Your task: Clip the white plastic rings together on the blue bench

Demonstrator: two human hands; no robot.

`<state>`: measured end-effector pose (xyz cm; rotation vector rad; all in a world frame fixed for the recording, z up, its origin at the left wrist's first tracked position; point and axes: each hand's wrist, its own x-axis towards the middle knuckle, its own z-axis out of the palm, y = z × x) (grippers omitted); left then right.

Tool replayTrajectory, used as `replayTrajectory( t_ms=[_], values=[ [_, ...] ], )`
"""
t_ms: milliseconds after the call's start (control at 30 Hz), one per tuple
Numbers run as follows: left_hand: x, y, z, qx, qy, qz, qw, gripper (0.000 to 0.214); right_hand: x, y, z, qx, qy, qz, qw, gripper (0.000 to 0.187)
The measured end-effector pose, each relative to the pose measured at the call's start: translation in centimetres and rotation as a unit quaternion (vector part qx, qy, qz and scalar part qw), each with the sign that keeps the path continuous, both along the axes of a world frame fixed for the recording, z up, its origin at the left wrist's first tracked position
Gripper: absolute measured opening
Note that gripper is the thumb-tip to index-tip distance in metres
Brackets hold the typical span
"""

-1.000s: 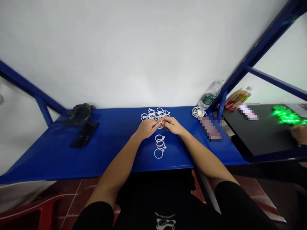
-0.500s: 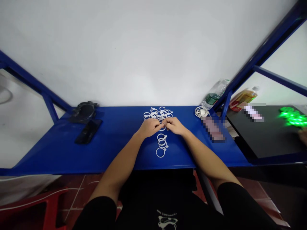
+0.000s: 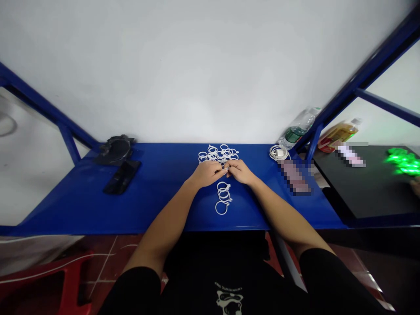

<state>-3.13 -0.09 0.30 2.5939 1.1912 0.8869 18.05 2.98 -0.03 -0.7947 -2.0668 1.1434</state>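
White is the colour of the small piece (image 3: 225,169) you have between your hands. It is just on your side of the ring heap (image 3: 219,154), which lies on the blue table (image 3: 157,188). Your left hand (image 3: 207,173) and your right hand (image 3: 241,172) have their fingertips close together, pinched on the piece. Your fingers hide most of it, so I cannot tell how hard each hand squeezes, or if the piece is a whole ring like the rest.

What could go wrong? The piece is tiny. If your pinch gets loose, it could pop out and fall into the ring heap, and white on white would be hard to find. If you pull or bend too hard, a thin part could snap. Your knuckles are close to the ring heap, so a bump could push its rings about. The ring row (image 3: 224,196) lies nearer to you than the heap, and an arm that swings in could mess it up.

The bit of the piece that shows is thin, white and plain. The rings in the heap and the row are thin white loops, and some have a little tab on the side. They look like plastic, light and maybe bendy.
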Motion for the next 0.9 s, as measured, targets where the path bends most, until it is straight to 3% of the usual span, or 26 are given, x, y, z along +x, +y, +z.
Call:
replayTrajectory(
  t_ms=[67, 167, 300, 367, 500, 667, 767, 900],
  values=[
    [-0.1, -0.2, 0.3, -0.015, -0.003, -0.005, 1.0, 0.045, 0.2, 0.1, 0.0, 0.027, -0.003, -0.002, 1.0, 0.03],
    [-0.3, -0.4, 0.8, -0.05, -0.002, -0.014, 0.999, 0.05, 1.0, 0.7, -0.1, 0.135, -0.051, -0.054, 0.988, 0.047],
    [-0.2, -0.7, 1.2, -0.101, 0.0, -0.045, 0.994, 0.057, 1.7, 1.6, -0.8, 0.238, -0.153, -0.083, 0.956, 0.05],
    [-0.1, -0.7, 1.3, -0.093, -0.011, -0.034, 0.995, 0.057, 1.6, 1.9, -1.4, 0.243, -0.188, -0.071, 0.949, 0.05],
    [-0.4, -0.1, 0.8, -0.054, -0.04, 0.054, 0.996, 0.048, 1.1, 2.2, -2.1, 0.226, -0.223, -0.075, 0.945, 0.041],
    [-1.2, 1.0, -0.4, -0.088, -0.08, 0.131, 0.984, 0.021, 1.1, 1.9, -1.5, 0.231, -0.167, -0.105, 0.953, 0.035],
    [-1.1, 1.2, -0.8, -0.089, -0.111, 0.126, 0.982, 0.032, 0.8, 1.1, -0.9, 0.21, -0.07, -0.115, 0.969, 0.038],
    [-0.6, 0.9, -0.6, -0.043, -0.127, 0.065, 0.989, 0.034, -0.1, -0.1, -0.7, 0.128, 0.026, -0.075, 0.989, 0.039]
  ],
)
